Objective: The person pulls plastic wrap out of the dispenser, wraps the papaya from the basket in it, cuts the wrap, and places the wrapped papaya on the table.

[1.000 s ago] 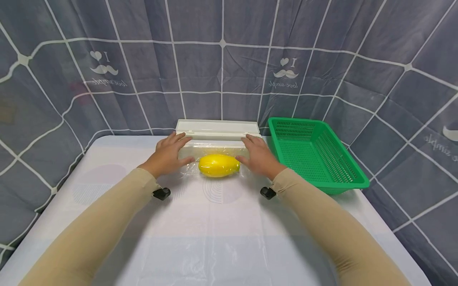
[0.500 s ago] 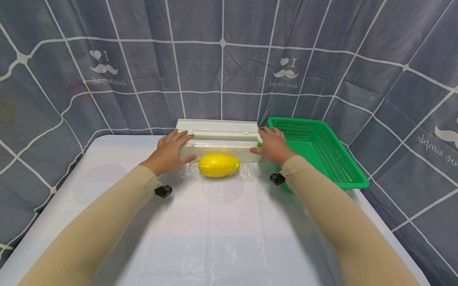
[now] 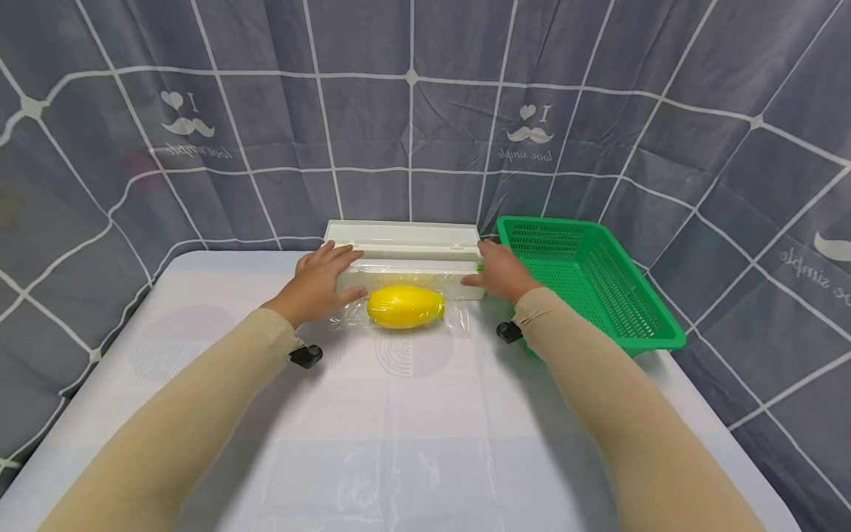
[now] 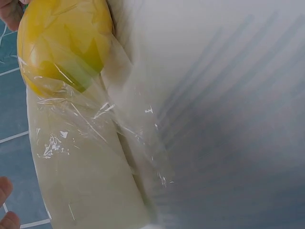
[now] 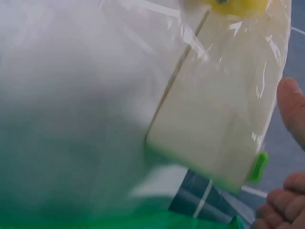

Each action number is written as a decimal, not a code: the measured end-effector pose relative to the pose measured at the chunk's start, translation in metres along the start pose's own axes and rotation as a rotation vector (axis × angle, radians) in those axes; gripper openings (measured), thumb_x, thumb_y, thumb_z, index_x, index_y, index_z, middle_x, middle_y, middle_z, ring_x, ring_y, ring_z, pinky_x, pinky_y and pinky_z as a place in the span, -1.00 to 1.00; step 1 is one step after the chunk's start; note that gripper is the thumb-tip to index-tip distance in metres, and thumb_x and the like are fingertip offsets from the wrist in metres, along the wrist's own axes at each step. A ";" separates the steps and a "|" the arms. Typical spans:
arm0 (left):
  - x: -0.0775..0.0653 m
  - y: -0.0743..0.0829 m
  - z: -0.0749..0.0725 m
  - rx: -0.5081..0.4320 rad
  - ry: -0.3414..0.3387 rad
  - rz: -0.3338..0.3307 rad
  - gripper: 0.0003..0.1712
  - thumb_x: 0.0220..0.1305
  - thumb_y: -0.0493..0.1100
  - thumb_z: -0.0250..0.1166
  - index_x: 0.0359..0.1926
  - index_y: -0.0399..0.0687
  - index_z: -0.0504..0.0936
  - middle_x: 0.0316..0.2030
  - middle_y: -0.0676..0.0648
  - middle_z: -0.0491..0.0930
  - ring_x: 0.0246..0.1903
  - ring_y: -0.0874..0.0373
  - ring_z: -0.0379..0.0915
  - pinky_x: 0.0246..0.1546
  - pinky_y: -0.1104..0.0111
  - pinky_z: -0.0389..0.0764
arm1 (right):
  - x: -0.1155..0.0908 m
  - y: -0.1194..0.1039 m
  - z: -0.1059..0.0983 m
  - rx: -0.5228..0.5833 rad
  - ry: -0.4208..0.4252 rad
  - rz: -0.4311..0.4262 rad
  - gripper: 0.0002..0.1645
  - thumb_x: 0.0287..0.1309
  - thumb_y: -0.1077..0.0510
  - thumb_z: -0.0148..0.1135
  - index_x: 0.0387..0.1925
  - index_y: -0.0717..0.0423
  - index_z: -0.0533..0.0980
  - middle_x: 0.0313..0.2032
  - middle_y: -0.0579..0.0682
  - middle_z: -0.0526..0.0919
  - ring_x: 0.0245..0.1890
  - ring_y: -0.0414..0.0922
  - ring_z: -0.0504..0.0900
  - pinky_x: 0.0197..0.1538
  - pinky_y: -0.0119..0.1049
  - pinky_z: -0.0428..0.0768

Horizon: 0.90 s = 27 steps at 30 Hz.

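Left hand (image 3: 318, 284) spread, grips nothing visible | right hand (image 3: 503, 271) loosely open, no hold seen, near tab (image 5: 259, 167) | fruit (image 3: 405, 307) lies centre of head view, under film (image 3: 459, 319) | likely best: steady box (image 3: 407, 253), tension film, run tab straight

This looks like a curtained-off, homelike nook, its exact room unclear: a slate-grey fabric curtain (image 3: 366, 125) with white grid lines and moustaches hangs behind and on both sides of a white-covered rectangular table (image 3: 372, 473). Kitchen goods suggest the household: a long white box (image 3: 405, 233) with clear cling film (image 3: 459, 318) at the table's far edge, and a green perforated plastic basket (image 3: 558, 292) near its far right corner
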<state>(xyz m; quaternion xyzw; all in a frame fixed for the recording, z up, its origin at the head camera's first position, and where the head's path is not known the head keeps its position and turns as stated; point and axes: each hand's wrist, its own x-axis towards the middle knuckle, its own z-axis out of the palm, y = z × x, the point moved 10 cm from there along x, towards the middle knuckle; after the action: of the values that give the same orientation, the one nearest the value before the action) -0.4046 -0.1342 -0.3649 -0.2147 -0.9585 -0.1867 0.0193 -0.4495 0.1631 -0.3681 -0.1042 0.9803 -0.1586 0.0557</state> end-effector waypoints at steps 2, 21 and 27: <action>0.000 0.000 0.001 -0.004 -0.003 -0.003 -0.11 0.47 0.21 0.30 0.64 0.03 0.20 0.65 -0.21 0.09 0.68 -0.29 -0.28 0.56 -0.33 -0.21 | 0.000 0.000 0.000 0.066 0.022 0.025 0.16 0.32 -0.13 0.45 0.67 0.18 0.02 0.67 0.24 0.02 0.68 0.23 -0.02 0.65 0.17 0.11; 0.002 0.002 0.002 0.005 0.008 0.016 -0.12 0.46 0.21 0.30 0.63 0.04 0.22 0.63 -0.22 0.13 0.67 -0.28 -0.25 0.56 -0.33 -0.17 | -0.012 0.007 0.012 0.244 0.080 0.305 0.33 0.31 -0.12 0.44 0.61 0.48 -0.19 0.58 0.40 0.16 0.55 0.26 0.28 0.59 0.03 0.30; 0.004 0.005 0.002 0.000 0.001 0.028 -0.12 0.47 0.21 0.29 0.63 0.03 0.22 0.64 -0.22 0.12 0.67 -0.29 -0.26 0.55 -0.34 -0.18 | -0.016 0.017 0.023 0.391 0.188 0.402 0.21 0.33 -0.15 0.42 0.62 0.38 -0.04 0.59 0.33 0.19 0.57 0.22 0.26 0.60 0.02 0.29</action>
<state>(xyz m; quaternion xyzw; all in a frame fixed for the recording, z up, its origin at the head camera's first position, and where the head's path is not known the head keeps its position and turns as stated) -0.4064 -0.1277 -0.3651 -0.2281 -0.9553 -0.1866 0.0226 -0.4336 0.1754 -0.3935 0.1201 0.9329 -0.3393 0.0141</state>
